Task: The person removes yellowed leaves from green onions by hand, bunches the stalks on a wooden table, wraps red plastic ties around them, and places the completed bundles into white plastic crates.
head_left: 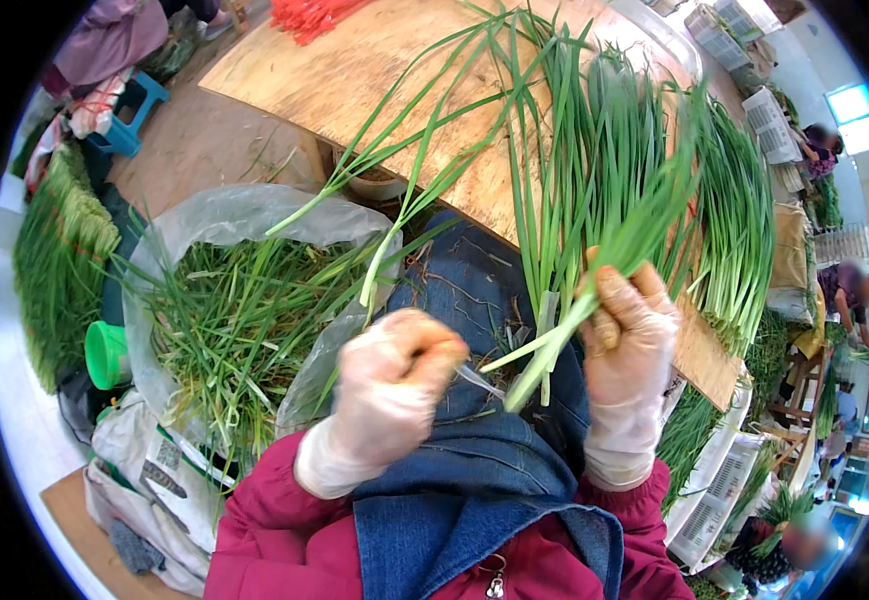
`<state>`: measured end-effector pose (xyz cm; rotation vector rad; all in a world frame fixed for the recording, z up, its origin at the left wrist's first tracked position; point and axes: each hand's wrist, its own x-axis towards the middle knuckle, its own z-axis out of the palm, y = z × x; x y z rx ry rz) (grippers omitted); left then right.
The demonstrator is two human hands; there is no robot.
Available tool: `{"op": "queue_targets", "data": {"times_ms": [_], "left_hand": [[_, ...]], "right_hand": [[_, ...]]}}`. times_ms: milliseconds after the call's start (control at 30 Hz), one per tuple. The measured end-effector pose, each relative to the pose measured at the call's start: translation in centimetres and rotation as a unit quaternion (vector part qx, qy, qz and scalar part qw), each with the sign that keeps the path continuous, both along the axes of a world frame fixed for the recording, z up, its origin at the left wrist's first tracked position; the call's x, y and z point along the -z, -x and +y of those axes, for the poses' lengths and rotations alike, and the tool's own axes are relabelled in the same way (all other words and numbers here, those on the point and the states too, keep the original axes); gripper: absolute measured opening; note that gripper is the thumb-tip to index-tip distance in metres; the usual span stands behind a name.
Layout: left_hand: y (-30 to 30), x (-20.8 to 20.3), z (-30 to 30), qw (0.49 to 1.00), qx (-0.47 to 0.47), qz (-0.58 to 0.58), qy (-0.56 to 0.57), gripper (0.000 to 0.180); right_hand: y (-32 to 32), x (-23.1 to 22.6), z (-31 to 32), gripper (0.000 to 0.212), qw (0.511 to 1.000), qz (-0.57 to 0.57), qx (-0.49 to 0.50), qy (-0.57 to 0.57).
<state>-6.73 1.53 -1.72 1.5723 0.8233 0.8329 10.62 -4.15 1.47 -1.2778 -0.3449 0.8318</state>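
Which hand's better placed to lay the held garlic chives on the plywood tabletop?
Right, I'd judge: the right hand holds the garlic chives near the plywood tabletop; the left hand is farther off, closed on a thin pale strip.

Table: rough wd, matt. Stalks: smooth. Bag: glossy plast. Apron: matt denim cloth. Bucket: smooth plast. Zip pull: shiny met.

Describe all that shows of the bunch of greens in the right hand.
The bunch of greens has long, narrow green leaves and pale stems, one splayed left. It slants, stems lower left, blurred leaves upper right toward the table. The gloved right hand grips it; whether the thin strip by the left hand touches it is unclear.
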Motion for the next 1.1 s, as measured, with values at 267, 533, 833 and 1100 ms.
{"op": "queue_targets", "data": {"times_ms": [267,533,833,1100], "left_hand": [[11.9,1.7,2.6,0.91,-0.199,0.346,-0.111,0.017],[-3.3,2.0,-0.7,0.966,0.189,0.175,0.008,0.024],[2.0,0.9,-0.5,0.99,0.043,0.013,-0.135,0.005],[9.8,4.5,3.1,0.911,-0.187,0.257,-0.263,0.009]], "right_hand": [[-3.9,-1.6,-2.1,0.012,0.997,-0.028,-0.011,0.066],[-5.7,-0.7,-2.3,0.01,0.959,-0.164,-0.022,0.229],[-4.7,-1.0,-3.1,0.027,0.914,-0.325,0.05,0.238],[2.0,-3.6,-1.2,0.018,0.962,-0.142,-0.154,0.177]]}}
